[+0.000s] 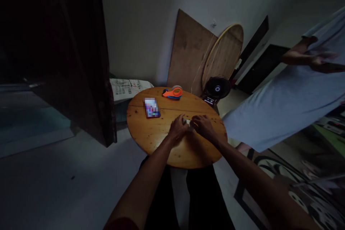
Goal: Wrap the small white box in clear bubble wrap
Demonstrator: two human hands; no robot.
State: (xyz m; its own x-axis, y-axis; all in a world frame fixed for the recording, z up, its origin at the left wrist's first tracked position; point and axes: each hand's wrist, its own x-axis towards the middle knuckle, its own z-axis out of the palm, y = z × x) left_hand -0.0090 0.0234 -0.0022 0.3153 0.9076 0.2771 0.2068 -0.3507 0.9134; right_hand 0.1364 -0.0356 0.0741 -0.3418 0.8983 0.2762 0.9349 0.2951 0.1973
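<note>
Both hands are over the round wooden table (pixel 151 134), close together near its middle. My left hand (pixel 178 127) has its fingers closed on a small whitish object (pixel 188 122). My right hand (pixel 204 126) meets the same object from the other side, with its fingers bent and pinched together. Fingers cover much of the object, and it is too small and dark to name. Beyond my hands lies an orange tape dispenser (pixel 173 93) with blue parts. A phone (pixel 151 107) with a lit screen rests on the left of the tabletop.
A person in light clothes (pixel 283 100) stands close at the right. A black round device (pixel 217 88) is just past the table's right edge. A wooden board (pixel 188 43) and a round tabletop (pixel 225 52) lean on the wall. Dark furniture (pixel 88 61) rises at left.
</note>
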